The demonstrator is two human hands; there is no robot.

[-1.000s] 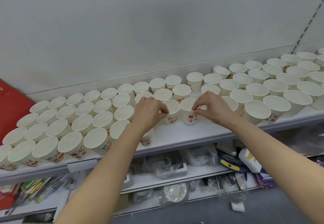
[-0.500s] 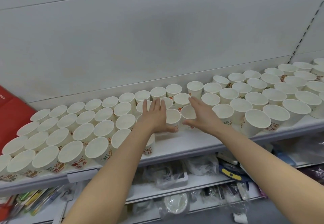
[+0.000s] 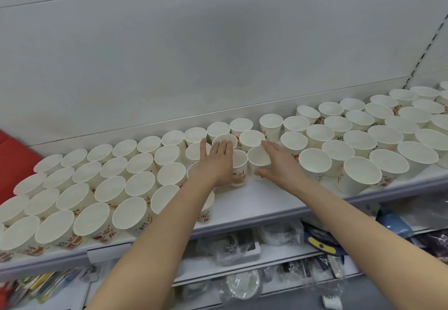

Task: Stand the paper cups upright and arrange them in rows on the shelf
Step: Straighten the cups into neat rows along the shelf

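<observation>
Bare strip of shelf (image 3: 254,203) at the front edge, upright paper cups (image 3: 135,181) in rows either side. Left hand (image 3: 215,164) flat, fingers straight, against front-middle cup (image 3: 238,164); right hand (image 3: 278,164) flat against neighbouring cup (image 3: 258,155). Neither grip closes on anything; more rows behind reach the back panel (image 3: 218,55).

Paper cups (image 3: 315,163) stood in rows along the shelf (image 3: 254,203), filling the left and right of the frame. At centre, the left hand (image 3: 215,162) and right hand (image 3: 278,164) flanked two front cups (image 3: 259,158). Packaged goods (image 3: 232,246) lay on lower shelves along the bottom.
</observation>
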